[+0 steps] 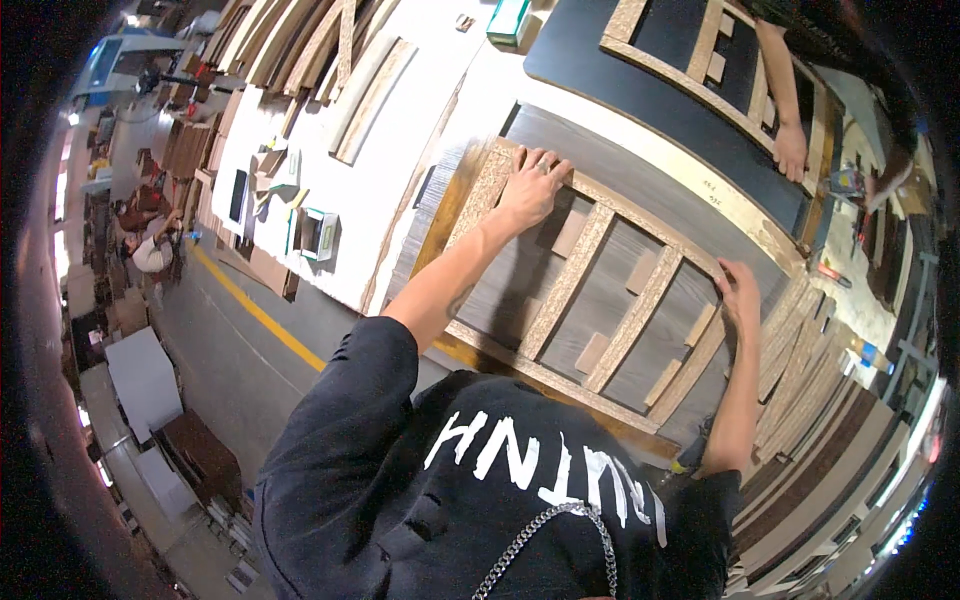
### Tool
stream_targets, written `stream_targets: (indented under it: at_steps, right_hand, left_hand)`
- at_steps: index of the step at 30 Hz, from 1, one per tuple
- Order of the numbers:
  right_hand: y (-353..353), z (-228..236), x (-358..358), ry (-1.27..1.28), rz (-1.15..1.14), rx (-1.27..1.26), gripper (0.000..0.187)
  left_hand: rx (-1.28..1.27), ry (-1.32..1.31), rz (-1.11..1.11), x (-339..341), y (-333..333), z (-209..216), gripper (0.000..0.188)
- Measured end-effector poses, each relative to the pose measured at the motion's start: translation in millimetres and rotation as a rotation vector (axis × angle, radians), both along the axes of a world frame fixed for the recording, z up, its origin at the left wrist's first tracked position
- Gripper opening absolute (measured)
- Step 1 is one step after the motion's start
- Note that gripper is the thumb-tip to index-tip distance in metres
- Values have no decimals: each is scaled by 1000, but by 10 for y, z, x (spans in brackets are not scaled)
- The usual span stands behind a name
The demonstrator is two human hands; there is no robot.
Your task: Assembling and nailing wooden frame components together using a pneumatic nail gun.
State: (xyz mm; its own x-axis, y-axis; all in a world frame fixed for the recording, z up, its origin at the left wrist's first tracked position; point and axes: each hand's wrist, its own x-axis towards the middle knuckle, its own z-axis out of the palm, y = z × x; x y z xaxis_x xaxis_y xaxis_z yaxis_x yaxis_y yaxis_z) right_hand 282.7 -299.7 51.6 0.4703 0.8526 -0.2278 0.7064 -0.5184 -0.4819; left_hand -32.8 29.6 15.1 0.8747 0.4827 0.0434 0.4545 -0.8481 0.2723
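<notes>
A ladder-like particleboard frame point(580, 280) lies on a grey wood-grain panel point(520, 290) in front of me. Several small wood blocks sit against its bars. My left hand point(537, 187) is closed over the frame's far left corner, fingers bent across the rail. At the far right corner my right hand point(739, 292) grips the end of the same rail, its fingers partly hidden by the hand. The frame's outer rails run close to the panel's edges.
Across the bench, a co-worker's hand point(790, 150) rests on a second frame point(690, 75) over a dark panel point(590, 60). Wood strips point(375, 95) and an opened small box point(313, 235) lie on the white table at left. More strips point(800, 360) are stacked at right.
</notes>
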Motion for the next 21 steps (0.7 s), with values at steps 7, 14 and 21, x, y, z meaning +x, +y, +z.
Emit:
stream_targets:
  at_steps: [7,14,21]
  right_hand:
    - [-235,-170,-154,-236,-32,87,48]
    - [-1461,-122,-1353,23,-908,188,68]
    - [-941,-264,-1472,22,-847,335,80]
  left_hand:
    - [-17,-69,-134,-64,138,-11,62]
    - [-110,-140,-98,570,-584,320,59]
    - [-210,-369,-487,2098,-2055,154,39]
